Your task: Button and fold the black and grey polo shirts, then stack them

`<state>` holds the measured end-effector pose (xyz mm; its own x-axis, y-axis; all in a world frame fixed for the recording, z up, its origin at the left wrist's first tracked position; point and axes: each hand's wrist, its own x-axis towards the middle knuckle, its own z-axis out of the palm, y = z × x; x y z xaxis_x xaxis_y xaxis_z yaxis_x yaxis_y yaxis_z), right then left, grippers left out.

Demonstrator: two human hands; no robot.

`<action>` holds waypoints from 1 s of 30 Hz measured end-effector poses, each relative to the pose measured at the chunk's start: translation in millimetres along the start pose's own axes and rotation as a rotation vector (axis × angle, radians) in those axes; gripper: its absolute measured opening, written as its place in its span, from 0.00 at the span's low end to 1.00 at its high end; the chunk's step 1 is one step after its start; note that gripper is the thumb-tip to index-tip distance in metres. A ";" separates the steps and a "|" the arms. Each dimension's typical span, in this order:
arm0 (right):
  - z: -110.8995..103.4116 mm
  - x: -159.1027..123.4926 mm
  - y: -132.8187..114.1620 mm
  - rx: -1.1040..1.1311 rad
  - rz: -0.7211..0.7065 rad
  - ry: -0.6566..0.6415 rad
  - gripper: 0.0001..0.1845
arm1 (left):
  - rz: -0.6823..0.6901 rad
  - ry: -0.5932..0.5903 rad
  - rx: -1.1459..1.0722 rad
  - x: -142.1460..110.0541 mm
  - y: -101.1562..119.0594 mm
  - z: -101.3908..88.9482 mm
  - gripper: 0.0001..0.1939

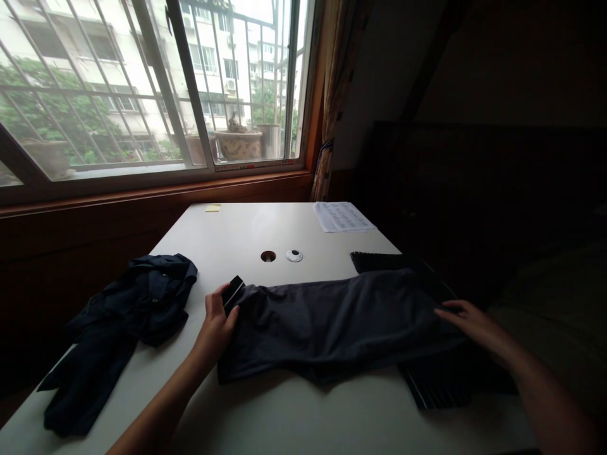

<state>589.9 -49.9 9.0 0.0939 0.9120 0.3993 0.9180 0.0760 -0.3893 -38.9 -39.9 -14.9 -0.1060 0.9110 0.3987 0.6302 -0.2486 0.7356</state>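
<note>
A dark grey garment, folded into a long strip, lies across the white table in front of me. At its far left corner is a black band with a thin white line. My left hand is closed on this corner, thumb on the near side and fingers beyond. Over the garment's right end, my right hand rests with its fingers stretched out, touching the cloth. Beneath that end, a black item with a ribbed edge sticks out; its full shape is hidden in shadow.
A crumpled dark navy garment with buttons hangs partly over the left edge of the white table. Toward the back are a cable hole, its round white cover, printed sheets and a yellow note. A window stands behind.
</note>
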 end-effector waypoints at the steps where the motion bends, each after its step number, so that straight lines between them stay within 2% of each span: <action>1: -0.5 -1.8 -4.1 0.119 0.180 -0.058 0.15 | -0.024 0.028 -0.017 0.6 -2.9 0.0 0.25; 3: -1.2 -5.2 -12.4 0.358 0.520 -0.155 0.18 | -0.078 0.065 -0.047 3.6 -9.2 -5.0 0.23; 5: -1.2 -7.6 -21.2 0.429 0.609 -0.157 0.22 | -0.111 0.097 -0.064 8.6 -13.4 -17.4 0.24; 8: 1.7 -9.0 -39.8 0.386 0.560 -0.159 0.27 | -0.114 0.167 -0.015 17.7 -14.8 -48.9 0.25; 11: 10.9 -9.5 -70.4 0.339 0.464 -0.225 0.30 | -0.105 0.203 0.127 26.4 -20.8 -89.3 0.24; 15: 30.9 -11.5 -122.6 0.282 0.281 -0.321 0.26 | -0.091 0.108 0.300 32.6 -51.0 -137.1 0.24; 18: 44.7 -14.1 -152.4 0.231 0.174 -0.351 0.22 | -0.058 0.020 0.456 25.8 -71.9 -157.0 0.23; 21: 52.0 -18.1 -162.7 0.187 0.087 -0.345 0.18 | 0.067 0.052 0.659 7.6 -69.3 -162.5 0.21; 23: 52.9 -22.0 -160.3 0.165 0.047 -0.341 0.18 | 0.203 0.074 0.719 -7.6 -56.0 -160.1 0.19; 24: 52.3 -24.4 -157.7 0.153 0.034 -0.341 0.18 | 0.285 0.030 0.708 -15.2 -48.1 -157.5 0.16; 26: 49.7 -29.4 -152.4 0.120 0.011 -0.335 0.19 | 0.447 -0.186 0.643 -29.4 -33.7 -150.9 0.12; 28: 46.3 -33.3 -149.6 0.075 0.001 -0.312 0.19 | 0.539 -0.421 0.585 -41.1 -25.3 -143.7 0.12; 30: 42.9 -34.9 -150.2 0.044 0.027 -0.284 0.20 | 0.536 -0.518 0.576 -49.7 -24.5 -138.2 0.16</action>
<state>432.2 -75.8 17.9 0.0008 0.9898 0.1426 0.8987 0.0619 -0.4343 -155.3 -124.6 23.0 0.5768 0.7894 0.2103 0.7935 -0.6026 0.0854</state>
